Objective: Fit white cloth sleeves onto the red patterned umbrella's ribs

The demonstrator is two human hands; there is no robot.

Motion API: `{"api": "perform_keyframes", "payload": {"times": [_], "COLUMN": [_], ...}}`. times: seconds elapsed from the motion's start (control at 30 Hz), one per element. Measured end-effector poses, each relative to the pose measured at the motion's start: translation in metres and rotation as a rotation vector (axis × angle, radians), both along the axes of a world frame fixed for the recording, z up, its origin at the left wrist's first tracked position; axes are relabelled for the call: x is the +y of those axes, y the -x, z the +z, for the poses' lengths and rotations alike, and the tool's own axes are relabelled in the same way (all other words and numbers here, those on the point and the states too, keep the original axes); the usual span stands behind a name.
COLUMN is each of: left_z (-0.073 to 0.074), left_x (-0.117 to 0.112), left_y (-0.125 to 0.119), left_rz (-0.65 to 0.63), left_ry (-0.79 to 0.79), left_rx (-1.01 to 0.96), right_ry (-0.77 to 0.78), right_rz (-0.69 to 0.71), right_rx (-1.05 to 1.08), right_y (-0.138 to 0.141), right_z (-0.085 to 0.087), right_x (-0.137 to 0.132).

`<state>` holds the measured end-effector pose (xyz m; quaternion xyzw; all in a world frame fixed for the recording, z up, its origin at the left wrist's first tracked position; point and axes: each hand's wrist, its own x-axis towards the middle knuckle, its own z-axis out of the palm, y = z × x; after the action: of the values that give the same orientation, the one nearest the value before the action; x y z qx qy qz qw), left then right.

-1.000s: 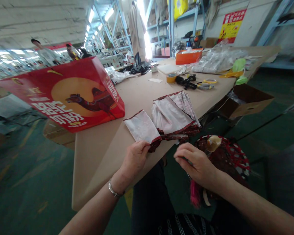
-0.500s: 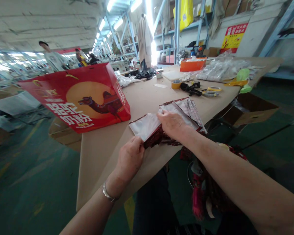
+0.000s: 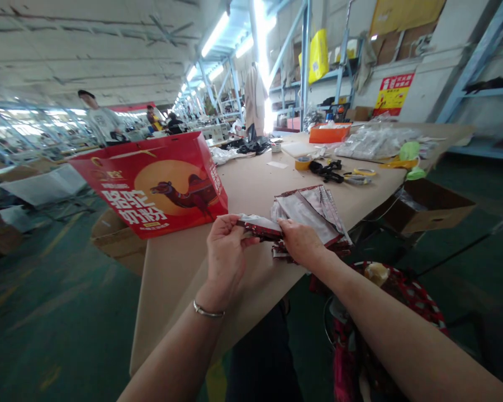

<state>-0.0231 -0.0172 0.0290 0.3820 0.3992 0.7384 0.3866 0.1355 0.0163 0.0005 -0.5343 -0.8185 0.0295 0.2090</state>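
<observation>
Between my hands is a fabric piece (image 3: pixel 262 225), dark red patterned on one side and whitish on the other, raised a little above the table. My left hand (image 3: pixel 228 248) pinches its left end between thumb and fingers. Its right end is gripped by my right hand (image 3: pixel 300 243), which is closed beside a stack of similar fabric pieces (image 3: pixel 312 209). That stack lies on the brown-covered table (image 3: pixel 184 279), pale sides up with dark red edges. My right hand partly hides the stack's near left side.
A large red bag with a camel picture (image 3: pixel 171 190) stands at the table's left edge. Farther back lie yellow tape (image 3: pixel 302 163), a black tool (image 3: pixel 327 170), yellow-handled pliers (image 3: pixel 359 176), plastic bags (image 3: pixel 373 140) and an orange box (image 3: pixel 329 133). A cardboard box (image 3: pixel 431 209) sits beyond the right edge.
The fabric piece has been lifted and tilted, and now looks narrower. My left hand has risen and turned so its fingers show. The camera view has tipped upward slightly.
</observation>
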Motion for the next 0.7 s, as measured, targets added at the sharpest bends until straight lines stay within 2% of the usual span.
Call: {"api": "perform_keyframes", "payload": {"times": [0.1, 0.23, 0.3, 0.33, 0.4, 0.47, 0.53, 0.63, 0.7], "left_z": [0.005, 0.004, 0.003, 0.002, 0.002, 0.003, 0.004, 0.006, 0.011], "left_x": [0.016, 0.023, 0.024, 0.025, 0.031, 0.039, 0.046, 0.050, 0.048], "left_y": [0.004, 0.013, 0.015, 0.016, 0.019, 0.023, 0.025, 0.026, 0.026], "left_rz": [-0.067, -0.198, -0.268, -0.277, -0.231, -0.151, -0.107, -0.103, -0.101], "left_ry": [0.138, 0.283, 0.306, 0.309, 0.299, 0.285, 0.281, 0.268, 0.239], "left_rx": [-0.163, -0.194, -0.142, -0.135, -0.177, -0.252, -0.295, -0.325, -0.345], "right_ry": [0.131, 0.604, 0.718, 0.727, 0.664, 0.531, 0.400, 0.299, 0.233], "right_rz": [0.012, 0.027, 0.055, 0.093, 0.175, 0.214, 0.172, 0.057, -0.029], "right_rx": [0.281, 1.143, 1.482, 1.550, 1.486, 1.266, 1.024, 0.709, 0.472], "right_y": [0.008, 0.018, 0.017, 0.015, 0.010, 0.010, 0.017, 0.041, 0.056], "right_z": [0.003, 0.016, 0.024, 0.028, 0.032, 0.028, 0.016, -0.005, -0.010], "right_x": [0.017, 0.029, 0.031, 0.031, 0.030, 0.024, 0.015, 0.005, 0.007]}}
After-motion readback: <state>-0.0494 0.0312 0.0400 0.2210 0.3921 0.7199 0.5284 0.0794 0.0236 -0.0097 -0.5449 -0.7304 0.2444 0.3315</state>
